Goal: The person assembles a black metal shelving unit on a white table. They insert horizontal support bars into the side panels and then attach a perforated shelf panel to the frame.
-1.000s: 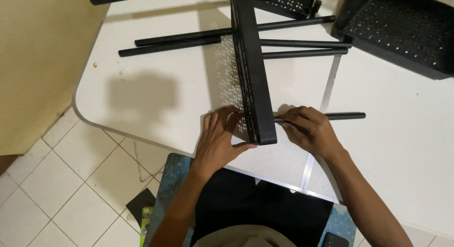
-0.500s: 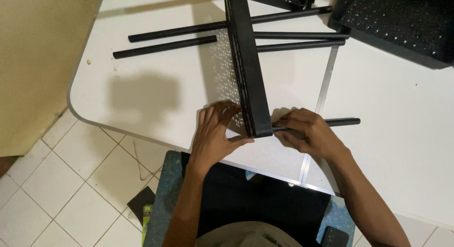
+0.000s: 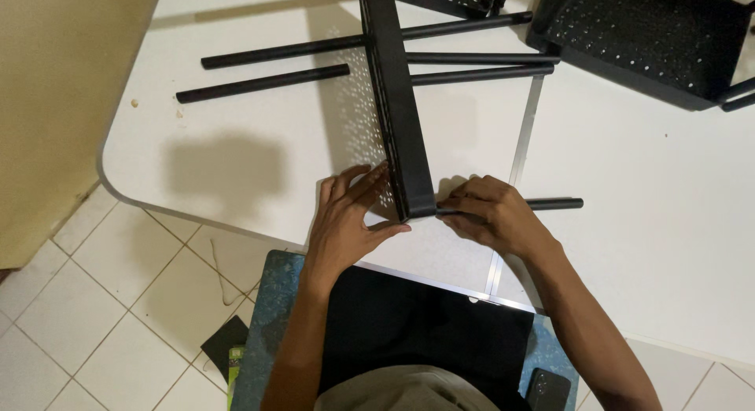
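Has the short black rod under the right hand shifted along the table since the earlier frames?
Cannot tell. The short black rod under the right hand sits the same against the table's metal seam strip; the camera itself moved.

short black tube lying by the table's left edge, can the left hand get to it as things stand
Probably yes: the left hand rests against the upright perforated panel, and only bare white table lies between it and the short black tube.

Dark phone [image 3: 544, 389] with black screen at lower right; green-edged flat packet [image 3: 235, 368] on floor tiles
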